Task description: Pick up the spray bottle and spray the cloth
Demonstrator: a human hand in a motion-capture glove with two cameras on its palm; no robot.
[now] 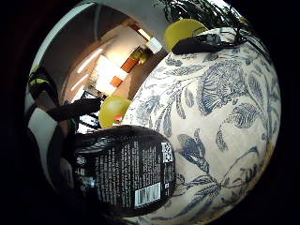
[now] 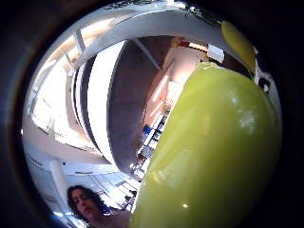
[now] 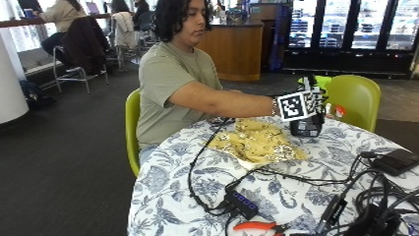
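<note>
Outside view hides the hands [image 3: 313,105] at the spray bottle [image 3: 305,125]; grip unclear.

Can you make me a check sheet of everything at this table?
Surface: round table under a white cloth with blue flower print.
Job's things: dark plastic spray bottle standing upright; crumpled yellow patterned cloth beside it.
Clutter: small black box; red-handled tool at the near edge.
Hands: gloved right hand at the bottle's top; fingers hidden.
Cables: black cables across the table, into a black hub.
Surroundings: yellow-green plastic chairs, glass-door fridges behind.
</note>
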